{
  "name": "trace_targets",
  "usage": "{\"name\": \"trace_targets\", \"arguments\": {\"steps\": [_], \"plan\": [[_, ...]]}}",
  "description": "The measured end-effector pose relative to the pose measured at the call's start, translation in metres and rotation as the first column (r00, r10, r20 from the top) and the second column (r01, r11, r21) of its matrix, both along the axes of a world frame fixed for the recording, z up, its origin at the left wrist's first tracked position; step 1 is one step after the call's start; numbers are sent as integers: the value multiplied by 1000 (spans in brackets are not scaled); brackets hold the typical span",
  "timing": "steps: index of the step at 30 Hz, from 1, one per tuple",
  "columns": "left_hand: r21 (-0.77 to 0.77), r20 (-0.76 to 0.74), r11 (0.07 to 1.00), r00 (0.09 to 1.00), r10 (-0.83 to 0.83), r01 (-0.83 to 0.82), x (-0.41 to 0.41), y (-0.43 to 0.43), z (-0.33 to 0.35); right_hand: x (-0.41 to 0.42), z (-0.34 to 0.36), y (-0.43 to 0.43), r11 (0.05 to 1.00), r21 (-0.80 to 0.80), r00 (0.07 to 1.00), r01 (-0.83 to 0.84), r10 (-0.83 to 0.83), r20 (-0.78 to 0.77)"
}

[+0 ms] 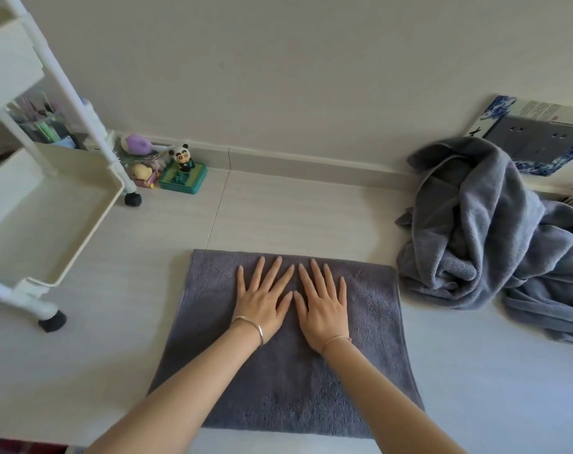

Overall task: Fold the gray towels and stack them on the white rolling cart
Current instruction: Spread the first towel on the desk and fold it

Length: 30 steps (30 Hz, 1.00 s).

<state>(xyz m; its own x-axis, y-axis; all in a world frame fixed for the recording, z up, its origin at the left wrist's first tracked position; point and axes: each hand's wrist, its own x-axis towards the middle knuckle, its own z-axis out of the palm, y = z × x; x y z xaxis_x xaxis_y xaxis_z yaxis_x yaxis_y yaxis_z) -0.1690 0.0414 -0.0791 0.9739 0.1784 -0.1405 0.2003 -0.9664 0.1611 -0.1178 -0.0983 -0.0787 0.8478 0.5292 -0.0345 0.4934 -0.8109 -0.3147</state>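
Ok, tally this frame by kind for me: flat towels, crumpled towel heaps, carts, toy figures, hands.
Flat dark gray towel: 1
Crumpled gray towel heap: 1, towels inside uncountable
White rolling cart: 1
Toy figures: 3
Hands: 2, left hand and right hand, both flat on the towel
Total: 8

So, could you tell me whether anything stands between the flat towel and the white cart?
Nothing visible does. Only bare floor separates the flat towel, under the left hand and right hand, from the cart's bottom tray. The toys sit farther back by the wall, off that path.
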Motion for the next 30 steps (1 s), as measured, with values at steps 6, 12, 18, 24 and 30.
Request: {"name": "trace_targets", "arguments": {"steps": [6, 12, 18, 24, 30], "plan": [[40, -9, 999, 1000, 14, -14, -3, 12, 0, 8, -4, -39, 990, -76, 992, 117, -113, 52], [25, -42, 990, 989, 140, -139, -8, 20, 9, 18, 2, -87, 953, -95, 958, 287, -286, 28], [-28, 27, 999, 999, 42, -42, -85, -25, 7, -55, 7, -43, 982, 67, 979, 175, -181, 95], [40, 52, 996, 995, 81, -83, -78, -12, -2, -66, -6, -17, 995, -2, 993, 103, -103, 66], [1, 27, 992, 992, 124, -124, -62, -16, 8, -65, 3, 2, 989, -49, 988, 137, -134, 71]]}}
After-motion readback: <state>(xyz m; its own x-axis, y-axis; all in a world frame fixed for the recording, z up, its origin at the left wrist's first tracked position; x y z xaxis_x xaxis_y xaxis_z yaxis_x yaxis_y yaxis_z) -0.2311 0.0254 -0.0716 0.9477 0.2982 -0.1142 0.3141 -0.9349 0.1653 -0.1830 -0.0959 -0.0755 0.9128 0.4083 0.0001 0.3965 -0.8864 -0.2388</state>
